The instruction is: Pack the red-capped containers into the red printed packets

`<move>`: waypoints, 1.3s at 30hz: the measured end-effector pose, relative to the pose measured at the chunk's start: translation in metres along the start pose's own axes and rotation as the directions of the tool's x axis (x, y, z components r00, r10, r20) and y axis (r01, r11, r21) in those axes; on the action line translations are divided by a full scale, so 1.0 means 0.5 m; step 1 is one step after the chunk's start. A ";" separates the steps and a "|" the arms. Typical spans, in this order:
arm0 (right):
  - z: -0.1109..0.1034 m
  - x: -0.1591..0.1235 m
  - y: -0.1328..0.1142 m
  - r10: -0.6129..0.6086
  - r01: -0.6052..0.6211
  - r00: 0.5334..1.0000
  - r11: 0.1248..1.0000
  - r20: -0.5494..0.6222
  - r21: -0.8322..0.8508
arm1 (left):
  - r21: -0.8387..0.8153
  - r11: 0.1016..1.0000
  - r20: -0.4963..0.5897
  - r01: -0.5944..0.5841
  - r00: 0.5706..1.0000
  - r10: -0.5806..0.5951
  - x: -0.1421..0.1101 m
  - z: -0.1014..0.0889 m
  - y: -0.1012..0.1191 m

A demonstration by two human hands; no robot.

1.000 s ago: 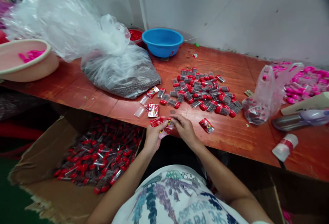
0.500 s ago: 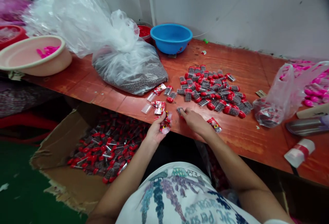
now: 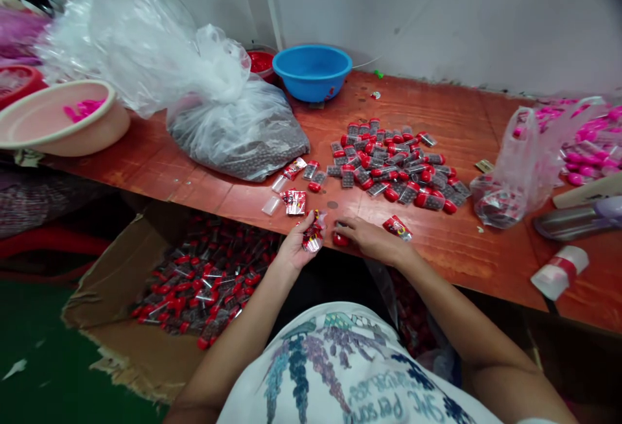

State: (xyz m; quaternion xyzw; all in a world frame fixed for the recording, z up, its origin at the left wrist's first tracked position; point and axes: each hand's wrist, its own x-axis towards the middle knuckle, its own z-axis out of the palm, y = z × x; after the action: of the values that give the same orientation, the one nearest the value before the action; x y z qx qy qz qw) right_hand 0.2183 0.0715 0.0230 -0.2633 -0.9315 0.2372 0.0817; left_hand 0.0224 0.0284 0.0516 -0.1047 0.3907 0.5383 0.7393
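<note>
My left hand [image 3: 297,246] is closed on a small red printed packet [image 3: 312,232] at the front edge of the red-brown table [image 3: 451,252]. My right hand [image 3: 370,238] rests on the table just right of it, fingers curled over a red-capped tube [image 3: 340,238]. A heap of red-capped tubes filled with dark beads [image 3: 396,164] lies behind my hands. More red packets [image 3: 295,202] and one by my right wrist [image 3: 397,227] lie on the table.
A big clear bag of dark beads [image 3: 238,132] sits at left, a blue bowl [image 3: 312,71] at the back, a beige basin [image 3: 58,119] far left. A cardboard box of finished tubes [image 3: 194,281] stands below. Pink items and a bag [image 3: 515,171] lie right.
My right hand reached out to the table, took a red-capped tube and drew it back to the front edge. My left hand stayed closed on the packet.
</note>
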 end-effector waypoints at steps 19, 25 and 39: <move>0.033 -0.012 -0.124 0.694 -0.054 0.684 0.354 -0.224 0.934 | 0.064 0.975 0.021 -0.214 0.977 0.213 0.021 0.001 -0.039; 0.038 -0.019 -0.133 0.687 -0.059 0.691 0.367 -0.227 0.928 | 0.095 0.952 0.047 -0.290 0.957 0.286 0.022 -0.001 -0.040; 0.036 -0.016 -0.134 0.714 -0.051 0.660 0.354 -0.235 0.934 | 0.140 0.932 0.061 -0.335 0.942 0.329 0.014 0.001 -0.045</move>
State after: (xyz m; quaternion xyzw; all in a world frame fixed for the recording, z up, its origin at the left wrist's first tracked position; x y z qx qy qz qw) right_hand 0.1900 0.0099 0.0397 -0.4704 -0.4902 0.5881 0.4389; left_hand 0.0430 0.0246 0.0413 0.0277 0.4281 0.6268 0.6505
